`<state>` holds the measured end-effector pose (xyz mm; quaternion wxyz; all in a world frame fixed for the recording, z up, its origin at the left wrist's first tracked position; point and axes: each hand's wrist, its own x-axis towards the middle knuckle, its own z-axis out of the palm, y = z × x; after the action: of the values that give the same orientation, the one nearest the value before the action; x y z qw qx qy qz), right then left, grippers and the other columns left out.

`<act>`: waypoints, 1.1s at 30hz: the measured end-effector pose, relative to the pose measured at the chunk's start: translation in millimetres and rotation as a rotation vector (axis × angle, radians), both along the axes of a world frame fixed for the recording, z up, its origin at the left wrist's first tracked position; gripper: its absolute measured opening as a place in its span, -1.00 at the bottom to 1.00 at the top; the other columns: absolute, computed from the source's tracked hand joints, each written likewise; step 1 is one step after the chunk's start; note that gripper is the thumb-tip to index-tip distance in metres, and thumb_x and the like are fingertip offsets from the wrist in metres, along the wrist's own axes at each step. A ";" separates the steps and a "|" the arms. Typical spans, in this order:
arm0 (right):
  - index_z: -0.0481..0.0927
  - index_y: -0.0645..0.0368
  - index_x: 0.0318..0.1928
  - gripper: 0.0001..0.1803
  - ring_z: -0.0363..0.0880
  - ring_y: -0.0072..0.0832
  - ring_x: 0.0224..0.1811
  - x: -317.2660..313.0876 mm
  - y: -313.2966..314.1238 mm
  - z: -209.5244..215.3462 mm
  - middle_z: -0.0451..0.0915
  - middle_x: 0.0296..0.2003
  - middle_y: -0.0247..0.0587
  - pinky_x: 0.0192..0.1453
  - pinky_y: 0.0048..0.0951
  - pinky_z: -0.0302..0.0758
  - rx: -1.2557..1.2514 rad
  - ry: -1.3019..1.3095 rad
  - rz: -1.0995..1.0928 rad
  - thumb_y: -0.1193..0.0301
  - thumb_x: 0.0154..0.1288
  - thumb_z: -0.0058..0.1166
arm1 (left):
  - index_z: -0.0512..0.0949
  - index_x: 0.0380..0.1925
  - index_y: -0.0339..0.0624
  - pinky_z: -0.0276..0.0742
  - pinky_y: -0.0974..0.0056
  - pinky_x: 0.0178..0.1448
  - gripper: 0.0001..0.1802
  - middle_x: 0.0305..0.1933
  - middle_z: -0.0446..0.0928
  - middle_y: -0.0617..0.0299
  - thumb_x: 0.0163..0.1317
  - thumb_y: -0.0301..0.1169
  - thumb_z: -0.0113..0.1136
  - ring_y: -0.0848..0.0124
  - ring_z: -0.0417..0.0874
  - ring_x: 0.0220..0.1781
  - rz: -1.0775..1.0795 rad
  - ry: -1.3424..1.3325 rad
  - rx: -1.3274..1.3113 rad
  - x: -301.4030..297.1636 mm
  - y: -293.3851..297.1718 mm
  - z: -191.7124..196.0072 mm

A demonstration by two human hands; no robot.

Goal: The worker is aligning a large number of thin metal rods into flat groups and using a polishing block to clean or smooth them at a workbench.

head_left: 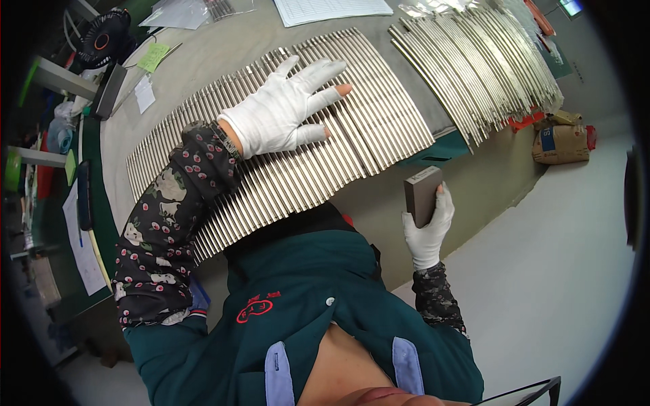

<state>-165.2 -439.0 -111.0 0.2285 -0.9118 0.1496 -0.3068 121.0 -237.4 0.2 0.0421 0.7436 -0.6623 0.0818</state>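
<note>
I see left hand point(281, 111) spread palm-down, gripping nothing, on metal rods point(301, 172) rowed across desk point(203, 61) | right hand point(430, 235) closed round dark block point(421, 198), held just off desk's near edge

Gap point(416, 88) between rod groups point(382, 108), seemingly narrow

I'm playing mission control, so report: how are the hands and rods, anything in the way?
Left hand spread on metal rods. Right hand gripping grey block, clear of the rods. Rods lying side by side. Nothing visibly blocking.
</note>
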 end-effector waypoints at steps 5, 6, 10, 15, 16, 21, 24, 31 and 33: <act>-0.01 -0.06 0.42 0.15 0.37 0.02 0.06 41.1 12.2 62.2 0.28 0.15 0.17 0.10 -0.09 0.37 -0.308 -0.216 0.295 0.48 -0.30 0.26 | 0.19 0.32 -0.04 -0.10 -0.16 0.44 -0.31 0.44 0.05 -0.04 0.28 0.09 -0.19 0.03 0.05 0.46 0.081 -0.031 0.068 -9.1 4.8 -8.8; 0.02 -0.12 0.41 0.17 0.43 0.04 -0.05 53.2 17.9 72.8 0.30 0.12 0.15 0.01 -0.07 0.41 -0.298 -0.225 0.441 0.45 -0.35 0.28 | 0.20 0.31 -0.04 -0.10 -0.15 0.44 -0.32 0.44 0.05 -0.03 0.28 0.08 -0.19 0.04 0.05 0.46 0.079 -0.028 0.059 -8.5 2.1 -9.9; 0.32 -0.02 0.05 -0.53 0.45 -0.16 0.05 39.9 6.5 40.6 0.46 -0.03 -0.04 0.11 -0.11 0.34 -0.644 0.230 0.724 0.40 0.08 0.07 | 0.21 0.31 -0.03 -0.11 -0.12 0.46 -0.33 0.44 0.06 0.00 0.29 0.07 -0.19 0.06 0.06 0.46 0.081 -0.054 0.061 -8.2 -3.6 -10.4; 0.35 -0.02 0.00 -0.65 0.50 -0.29 -0.01 57.9 10.7 81.9 0.46 -0.07 -0.18 -0.04 -0.21 0.36 -0.689 -0.107 0.799 0.34 0.20 0.06 | 0.23 0.30 -0.04 -0.12 -0.11 0.47 -0.34 0.44 0.07 0.03 0.29 0.06 -0.18 0.11 0.08 0.46 0.104 -0.036 0.033 -11.3 -2.7 -13.4; 0.15 -0.01 0.17 -0.36 0.50 -0.14 -0.07 66.0 15.5 88.8 0.41 -0.06 -0.08 -0.02 -0.04 0.35 -0.672 -0.065 0.730 0.50 0.08 0.12 | 0.23 0.30 -0.04 -0.12 -0.11 0.47 -0.34 0.44 0.08 0.03 0.29 0.06 -0.17 0.12 0.08 0.46 0.109 -0.043 0.028 -10.6 -2.6 -13.4; 0.24 0.00 0.05 -0.60 0.48 -0.18 -0.01 61.4 -2.7 58.5 0.43 -0.05 -0.08 -0.03 -0.14 0.39 -0.737 0.157 1.150 0.42 0.23 0.04 | 0.22 0.31 -0.03 -0.11 -0.10 0.47 -0.35 0.44 0.08 0.05 0.30 0.05 -0.18 0.14 0.08 0.46 0.116 -0.047 0.037 -9.3 -9.7 -15.3; 0.24 0.03 0.07 -0.59 0.48 -0.18 -0.02 71.7 10.8 96.3 0.43 -0.05 -0.08 -0.05 -0.16 0.41 -0.693 0.103 1.123 0.40 0.24 0.04 | 0.22 0.31 -0.02 -0.09 -0.09 0.47 -0.34 0.44 0.06 0.06 0.30 0.07 -0.19 0.15 0.07 0.47 0.131 -0.057 0.021 -9.5 -3.5 -18.7; 0.27 0.07 0.06 -0.58 0.46 -0.16 -0.02 71.4 -7.5 74.6 0.45 -0.11 -0.08 -0.10 -0.10 0.41 -0.775 0.166 1.264 0.40 0.22 0.09 | 0.19 0.33 0.02 -0.10 -0.07 0.48 -0.33 0.46 0.04 0.10 0.29 0.06 -0.15 0.18 0.04 0.48 0.162 -0.023 0.068 -12.3 -11.5 -13.4; 0.38 0.02 -0.09 -0.77 0.50 -0.37 -0.03 81.6 18.1 107.3 0.47 -0.09 -0.25 -0.06 -0.33 0.41 -0.777 0.004 1.024 0.34 0.27 0.04 | 0.18 0.34 0.04 -0.11 -0.07 0.48 -0.34 0.47 0.02 0.12 0.29 0.06 -0.16 0.19 0.03 0.49 0.172 -0.042 0.074 -13.4 -6.6 -14.3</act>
<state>-83.6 -420.9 -3.7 -0.0013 -0.8847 -0.4263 -0.1888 107.6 -244.0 -14.1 -0.0065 0.7968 -0.5994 0.0759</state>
